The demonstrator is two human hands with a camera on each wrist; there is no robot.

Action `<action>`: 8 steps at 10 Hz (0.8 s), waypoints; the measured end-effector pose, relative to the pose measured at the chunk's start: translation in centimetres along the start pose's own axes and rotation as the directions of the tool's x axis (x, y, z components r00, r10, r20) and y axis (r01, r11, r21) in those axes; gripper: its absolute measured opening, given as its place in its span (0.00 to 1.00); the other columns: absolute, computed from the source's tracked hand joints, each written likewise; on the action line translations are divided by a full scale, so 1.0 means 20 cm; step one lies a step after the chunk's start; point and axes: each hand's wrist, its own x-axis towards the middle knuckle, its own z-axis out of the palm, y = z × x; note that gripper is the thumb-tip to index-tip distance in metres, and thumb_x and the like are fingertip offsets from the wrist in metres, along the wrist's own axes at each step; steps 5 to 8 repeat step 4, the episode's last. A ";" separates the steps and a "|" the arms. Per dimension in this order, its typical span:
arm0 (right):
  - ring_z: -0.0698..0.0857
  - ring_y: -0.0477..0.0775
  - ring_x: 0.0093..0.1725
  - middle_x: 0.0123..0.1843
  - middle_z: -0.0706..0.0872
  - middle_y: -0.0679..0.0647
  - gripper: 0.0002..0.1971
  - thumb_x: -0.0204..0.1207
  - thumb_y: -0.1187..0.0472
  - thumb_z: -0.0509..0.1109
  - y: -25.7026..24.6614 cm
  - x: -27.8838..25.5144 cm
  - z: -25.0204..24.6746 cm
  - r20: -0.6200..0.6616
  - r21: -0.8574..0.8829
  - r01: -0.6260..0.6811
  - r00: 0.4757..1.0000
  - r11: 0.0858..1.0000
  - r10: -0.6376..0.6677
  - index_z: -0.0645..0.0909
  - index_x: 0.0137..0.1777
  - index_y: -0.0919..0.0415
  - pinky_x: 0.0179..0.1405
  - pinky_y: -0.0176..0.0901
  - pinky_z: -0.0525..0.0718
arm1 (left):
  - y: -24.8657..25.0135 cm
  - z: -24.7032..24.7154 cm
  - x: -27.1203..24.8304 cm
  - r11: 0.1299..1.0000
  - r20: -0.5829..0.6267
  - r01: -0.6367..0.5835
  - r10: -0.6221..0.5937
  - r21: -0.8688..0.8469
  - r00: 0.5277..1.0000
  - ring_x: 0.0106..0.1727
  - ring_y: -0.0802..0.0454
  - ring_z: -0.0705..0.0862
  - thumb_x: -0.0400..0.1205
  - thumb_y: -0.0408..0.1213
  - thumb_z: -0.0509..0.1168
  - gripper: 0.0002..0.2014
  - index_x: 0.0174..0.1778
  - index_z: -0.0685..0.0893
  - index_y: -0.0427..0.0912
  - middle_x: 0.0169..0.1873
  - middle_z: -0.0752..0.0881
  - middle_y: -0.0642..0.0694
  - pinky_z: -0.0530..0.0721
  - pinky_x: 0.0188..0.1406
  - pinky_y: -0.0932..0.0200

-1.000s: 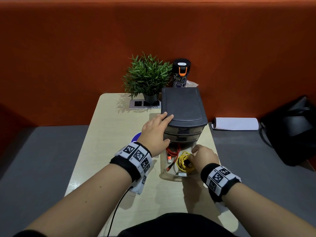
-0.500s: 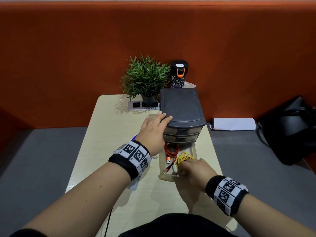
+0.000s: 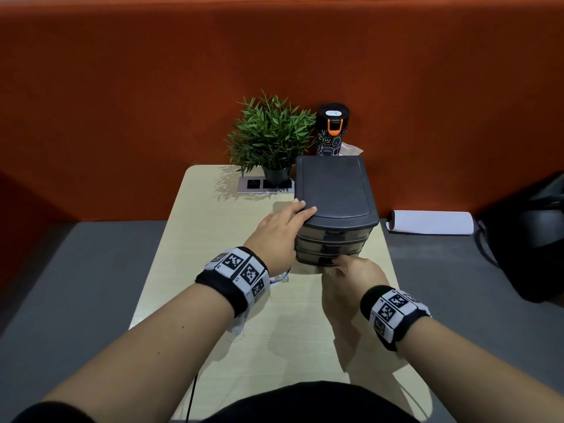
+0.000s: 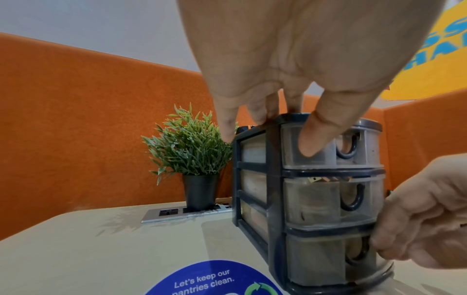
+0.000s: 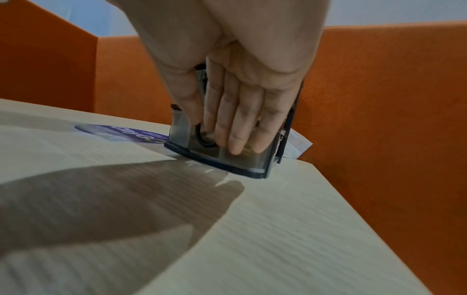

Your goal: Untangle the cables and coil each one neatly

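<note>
A dark three-drawer unit [image 3: 334, 190] stands on the pale table [image 3: 213, 239]. My left hand [image 3: 300, 210] rests on its front left top corner, fingers lying on the lid and the thumb [image 4: 313, 137] pressing the top drawer's front. My right hand [image 3: 345, 267] presses straight fingers [image 5: 237, 137] flat against the front of the bottom drawer [image 4: 318, 259], which sits flush in the unit. The red and yellow cables are hidden inside that drawer.
A potted plant [image 3: 271, 138], a black bottle [image 3: 332, 129] and a socket panel [image 3: 265, 186] stand behind the unit. A blue sticker [image 4: 215, 279] lies left of it. A white roll [image 3: 430, 222] and a black bag [image 3: 531, 239] lie off to the right.
My right hand let go of the yellow cable in the pulled-out bottom drawer and pushed the drawer in. The cables are out of sight. The left hand stayed on the unit's top.
</note>
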 end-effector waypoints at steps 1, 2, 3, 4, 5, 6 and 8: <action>0.84 0.59 0.58 0.61 0.86 0.54 0.16 0.81 0.54 0.59 0.02 -0.01 0.01 0.022 -0.005 0.024 0.999 1.000 -0.024 0.79 0.66 0.48 0.57 0.44 0.80 | -0.01 0.01 0.00 1.000 0.012 -0.004 0.004 -0.007 1.000 0.82 0.54 0.50 0.76 0.25 0.60 0.40 0.82 0.52 0.52 0.82 0.52 0.51 0.52 0.81 0.52; 0.83 0.55 0.59 0.62 0.85 0.52 0.15 0.81 0.56 0.60 0.06 -0.05 0.00 0.091 0.071 0.014 0.996 0.997 -0.021 0.80 0.64 0.50 0.59 0.43 0.79 | -0.03 0.03 -0.05 1.000 0.038 0.017 -0.016 -0.012 0.999 0.82 0.53 0.50 0.77 0.26 0.60 0.41 0.83 0.48 0.54 0.83 0.49 0.53 0.49 0.82 0.51; 0.83 0.50 0.56 0.58 0.86 0.48 0.13 0.80 0.56 0.61 0.13 -0.15 -0.03 0.196 0.099 0.042 0.979 0.994 -0.060 0.83 0.60 0.46 0.53 0.35 0.76 | -0.06 0.07 -0.17 0.994 -0.021 0.045 -0.047 -0.099 0.999 0.81 0.52 0.54 0.77 0.28 0.62 0.41 0.82 0.51 0.58 0.82 0.51 0.54 0.61 0.79 0.53; 0.81 0.44 0.47 0.48 0.86 0.44 0.12 0.78 0.55 0.62 0.22 -0.32 -0.07 0.308 0.109 0.051 0.948 0.993 -0.083 0.85 0.55 0.45 0.40 0.26 0.72 | -0.14 0.13 -0.42 0.977 -0.010 0.083 -0.086 -0.196 0.996 0.74 0.59 0.64 0.77 0.31 0.64 0.30 0.75 0.68 0.57 0.74 0.65 0.56 0.65 0.72 0.65; 0.81 0.44 0.47 0.48 0.86 0.44 0.12 0.78 0.55 0.62 0.22 -0.32 -0.07 0.308 0.109 0.051 0.948 0.993 -0.083 0.85 0.55 0.45 0.40 0.26 0.72 | -0.14 0.13 -0.42 0.977 -0.010 0.083 -0.086 -0.196 0.996 0.74 0.59 0.64 0.77 0.31 0.64 0.30 0.75 0.68 0.57 0.74 0.65 0.56 0.65 0.72 0.65; 0.81 0.44 0.47 0.48 0.86 0.44 0.12 0.78 0.55 0.62 0.22 -0.32 -0.07 0.308 0.109 0.051 0.948 0.993 -0.083 0.85 0.55 0.45 0.40 0.26 0.72 | -0.14 0.13 -0.42 0.977 -0.010 0.083 -0.086 -0.196 0.996 0.74 0.59 0.64 0.77 0.31 0.64 0.30 0.75 0.68 0.57 0.74 0.65 0.56 0.65 0.72 0.65; 0.81 0.44 0.47 0.48 0.86 0.44 0.12 0.78 0.55 0.62 0.22 -0.32 -0.07 0.308 0.109 0.051 0.948 0.993 -0.083 0.85 0.55 0.45 0.40 0.26 0.72 | -0.14 0.13 -0.42 0.977 -0.010 0.083 -0.086 -0.196 0.996 0.74 0.59 0.64 0.77 0.31 0.64 0.30 0.75 0.68 0.57 0.74 0.65 0.56 0.65 0.72 0.65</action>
